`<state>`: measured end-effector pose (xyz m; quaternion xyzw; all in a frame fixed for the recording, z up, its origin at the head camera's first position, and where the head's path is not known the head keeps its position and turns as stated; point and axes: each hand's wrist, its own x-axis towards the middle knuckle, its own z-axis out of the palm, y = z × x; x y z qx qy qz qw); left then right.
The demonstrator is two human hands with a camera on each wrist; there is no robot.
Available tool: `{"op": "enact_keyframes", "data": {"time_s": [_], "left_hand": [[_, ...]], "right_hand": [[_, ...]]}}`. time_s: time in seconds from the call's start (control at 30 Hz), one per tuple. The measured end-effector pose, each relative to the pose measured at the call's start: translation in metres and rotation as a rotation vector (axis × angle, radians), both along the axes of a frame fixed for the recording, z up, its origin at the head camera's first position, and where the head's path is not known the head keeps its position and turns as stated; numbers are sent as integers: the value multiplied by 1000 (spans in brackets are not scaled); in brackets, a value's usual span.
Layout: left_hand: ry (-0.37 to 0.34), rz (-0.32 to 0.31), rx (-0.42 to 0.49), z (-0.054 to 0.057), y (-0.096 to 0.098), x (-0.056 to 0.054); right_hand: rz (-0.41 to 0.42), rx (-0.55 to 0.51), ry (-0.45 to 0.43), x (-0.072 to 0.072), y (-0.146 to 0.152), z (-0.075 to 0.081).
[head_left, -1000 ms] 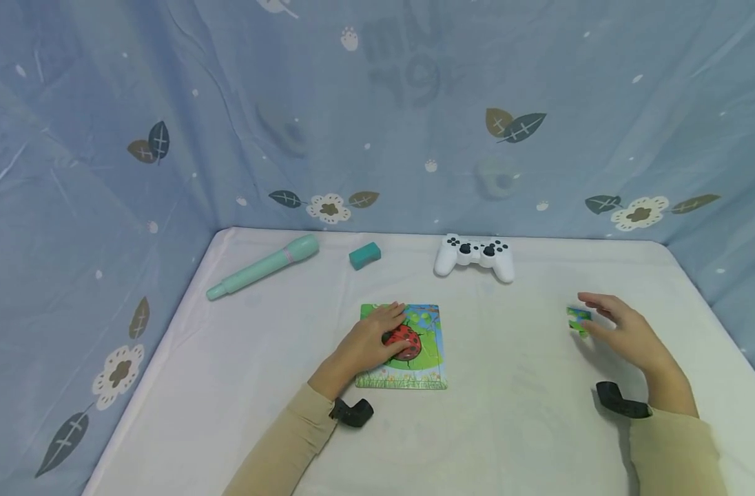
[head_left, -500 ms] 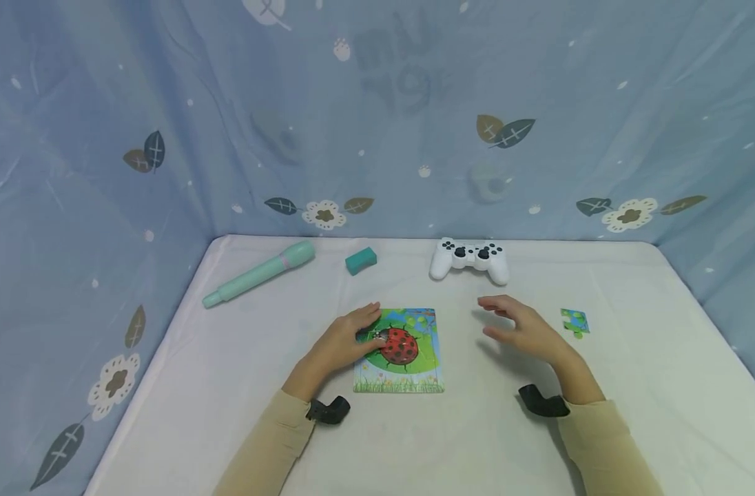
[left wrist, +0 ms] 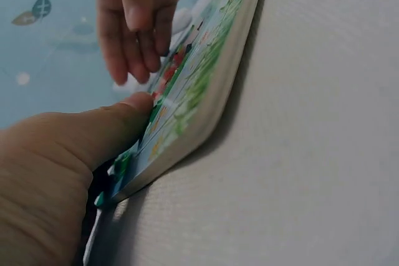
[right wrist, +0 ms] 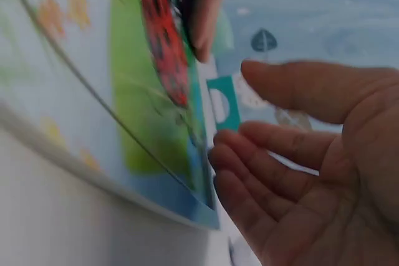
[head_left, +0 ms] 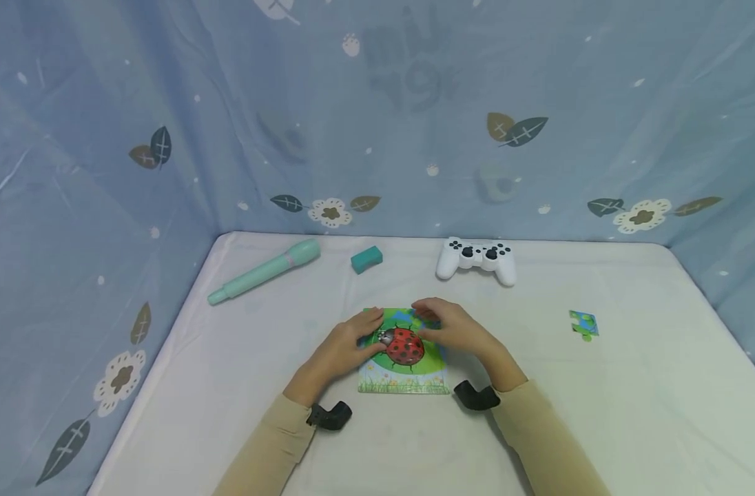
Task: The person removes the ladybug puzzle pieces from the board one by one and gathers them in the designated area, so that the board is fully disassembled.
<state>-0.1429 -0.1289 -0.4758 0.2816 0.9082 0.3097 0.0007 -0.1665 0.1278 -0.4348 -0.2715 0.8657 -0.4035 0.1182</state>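
A flat square jigsaw puzzle point(head_left: 404, 382) with a red ladybug lies face up on the white table. My left hand point(head_left: 342, 348) rests at its left side, fingers stretched toward the far left corner and thumb on the picture. In the left wrist view the left thumb point(left wrist: 118, 123) lies on the puzzle's face; the other left fingers are hidden there. My right hand point(head_left: 454, 331) is over the far right corner, fingers loosely bent with nothing between them. The right wrist view shows its palm point(right wrist: 312, 204) beside the puzzle's edge. A loose jigsaw piece point(head_left: 584, 324) lies farther right.
Along the back of the table are a mint-green tube-shaped object point(head_left: 262, 273), a small teal block point(head_left: 366, 259) and a white game controller point(head_left: 477, 260). A blue patterned curtain point(head_left: 402, 124) hangs behind and at both sides.
My right hand has left the loose piece and come left to the puzzle. The left hand has drawn back from the ladybug to the puzzle's left side. The puzzle has stayed put.
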Motion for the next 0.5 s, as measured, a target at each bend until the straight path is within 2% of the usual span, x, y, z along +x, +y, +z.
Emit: {"op": "enact_keyframes", "data": {"time_s": [0.23,0.5], "left_hand": [[-4,-2,-4,-2,1,-1],[-27,4,12,-1,1,-1]], "right_hand": [[-82,96,57,5,-16,-10],[-134,105,91,8,-24,-17]]}}
